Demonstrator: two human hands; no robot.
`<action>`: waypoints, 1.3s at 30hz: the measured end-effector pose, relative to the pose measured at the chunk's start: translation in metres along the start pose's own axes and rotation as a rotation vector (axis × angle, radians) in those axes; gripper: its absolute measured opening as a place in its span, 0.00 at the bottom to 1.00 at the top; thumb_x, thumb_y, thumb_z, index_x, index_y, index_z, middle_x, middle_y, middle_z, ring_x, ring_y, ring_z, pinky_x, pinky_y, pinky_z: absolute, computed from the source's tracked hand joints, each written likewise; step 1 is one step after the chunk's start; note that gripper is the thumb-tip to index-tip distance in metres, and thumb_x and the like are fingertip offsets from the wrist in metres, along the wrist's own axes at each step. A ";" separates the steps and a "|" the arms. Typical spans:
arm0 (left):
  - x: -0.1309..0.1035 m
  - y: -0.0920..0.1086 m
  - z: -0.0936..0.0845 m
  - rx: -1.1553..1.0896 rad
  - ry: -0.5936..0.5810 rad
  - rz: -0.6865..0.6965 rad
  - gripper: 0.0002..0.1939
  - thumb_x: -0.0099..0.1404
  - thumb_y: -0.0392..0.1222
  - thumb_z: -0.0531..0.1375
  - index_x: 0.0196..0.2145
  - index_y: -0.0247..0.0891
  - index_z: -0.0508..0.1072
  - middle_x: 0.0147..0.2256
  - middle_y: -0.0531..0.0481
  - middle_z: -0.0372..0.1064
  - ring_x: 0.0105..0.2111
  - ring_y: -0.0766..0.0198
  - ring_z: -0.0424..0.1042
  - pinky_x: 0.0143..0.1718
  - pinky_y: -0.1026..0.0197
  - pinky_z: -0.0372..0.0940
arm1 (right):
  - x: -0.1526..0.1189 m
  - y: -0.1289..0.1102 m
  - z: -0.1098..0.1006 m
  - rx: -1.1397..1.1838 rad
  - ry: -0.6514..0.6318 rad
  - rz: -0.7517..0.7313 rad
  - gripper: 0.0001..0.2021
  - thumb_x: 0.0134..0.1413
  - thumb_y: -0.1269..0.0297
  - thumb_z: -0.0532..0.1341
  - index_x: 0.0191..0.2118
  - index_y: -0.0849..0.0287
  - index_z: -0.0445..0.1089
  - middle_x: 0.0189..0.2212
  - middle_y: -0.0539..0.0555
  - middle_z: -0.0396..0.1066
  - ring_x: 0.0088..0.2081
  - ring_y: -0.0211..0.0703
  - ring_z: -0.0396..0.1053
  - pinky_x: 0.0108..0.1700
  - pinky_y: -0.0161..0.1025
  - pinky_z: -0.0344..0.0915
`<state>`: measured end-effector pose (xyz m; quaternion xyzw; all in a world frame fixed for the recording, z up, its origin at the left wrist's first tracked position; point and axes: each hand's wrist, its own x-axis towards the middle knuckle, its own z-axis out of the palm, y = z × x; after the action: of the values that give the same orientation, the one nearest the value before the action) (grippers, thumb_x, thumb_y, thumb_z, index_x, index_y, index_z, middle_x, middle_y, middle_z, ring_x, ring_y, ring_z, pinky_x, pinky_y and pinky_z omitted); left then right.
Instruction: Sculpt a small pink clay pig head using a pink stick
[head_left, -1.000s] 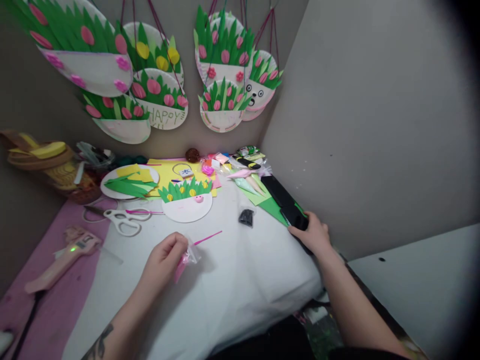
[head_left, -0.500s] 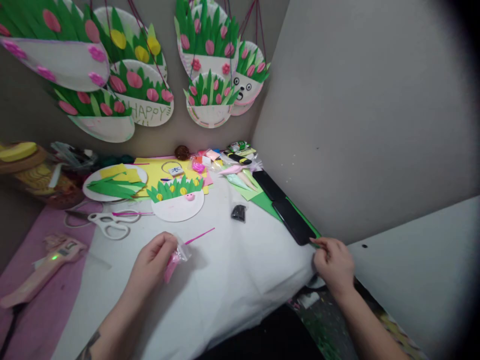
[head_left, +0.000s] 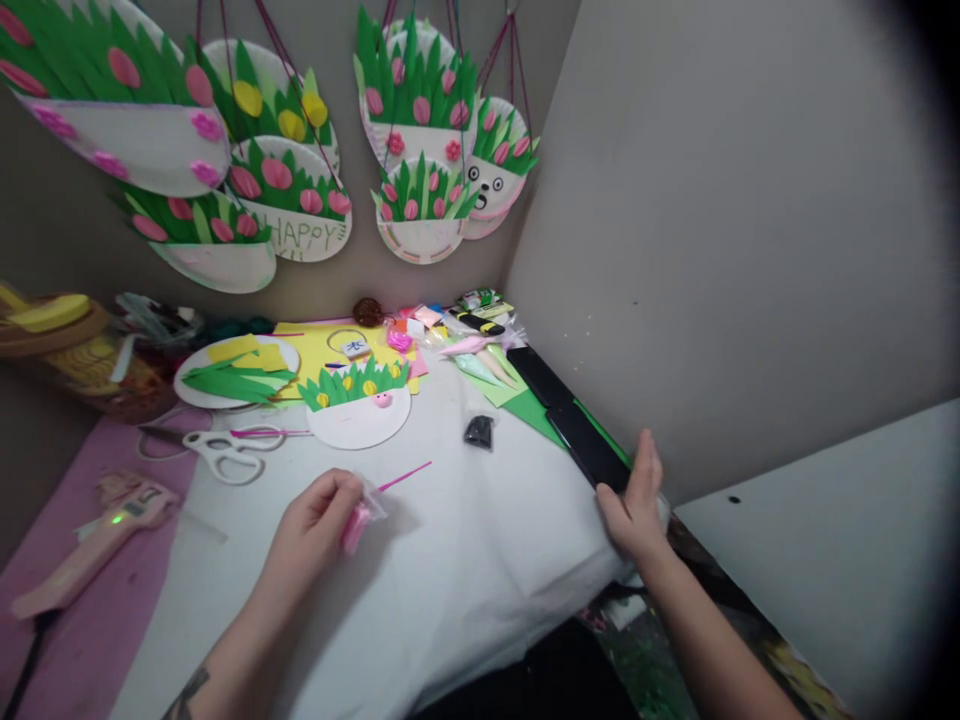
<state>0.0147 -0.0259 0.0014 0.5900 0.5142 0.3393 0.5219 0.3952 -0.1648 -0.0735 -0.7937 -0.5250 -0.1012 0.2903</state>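
Note:
My left hand is closed on a small clear plastic bag with soft pink material in it, held above the white table cover. Just beyond the bag, a thin magenta stick points away; whether it touches the bag I cannot tell. My right hand is at the table's right edge, its fingers straight and its thumb apart, against the near end of a flat black slab. Between the hands, farther back, lies a little packet of black material. A decorated half paper plate lies beyond my left hand.
White scissors and a pink glue gun with a green light lie at left. A paper plate with green strips is at the back left, near a yellow-lidded jar. Piping bags lie near the wall.
My right hand has opened from a pinch at the sheet's corner and moved slightly left, against the slab's end. My left hand still holds the bag. The view has shifted slightly.

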 end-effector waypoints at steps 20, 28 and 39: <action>-0.003 -0.008 0.003 0.082 -0.121 0.099 0.17 0.65 0.50 0.51 0.22 0.39 0.62 0.19 0.57 0.58 0.21 0.68 0.57 0.24 0.66 0.54 | 0.041 -0.241 0.049 1.301 -1.273 0.272 0.13 0.44 0.57 0.67 0.23 0.62 0.72 0.15 0.46 0.66 0.16 0.29 0.57 0.20 0.30 0.49; -0.003 -0.007 0.003 0.142 -0.137 0.121 0.18 0.64 0.50 0.51 0.21 0.39 0.62 0.19 0.56 0.59 0.21 0.68 0.59 0.24 0.66 0.54 | 0.042 -0.232 0.048 1.107 -1.165 0.138 0.11 0.47 0.57 0.63 0.28 0.60 0.75 0.20 0.50 0.70 0.20 0.34 0.61 0.23 0.34 0.57; -0.004 -0.007 0.005 0.106 -0.165 0.064 0.19 0.66 0.52 0.50 0.22 0.40 0.61 0.16 0.58 0.58 0.17 0.69 0.57 0.20 0.66 0.53 | 0.078 -0.055 0.026 -0.303 -0.270 0.187 0.28 0.52 0.68 0.55 0.59 0.72 0.59 0.49 0.72 0.69 0.57 0.65 0.61 0.53 0.53 0.62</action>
<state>0.0170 -0.0318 -0.0058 0.6589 0.4677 0.2780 0.5195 0.3752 -0.0742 -0.0388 -0.8797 -0.4620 -0.0445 0.1031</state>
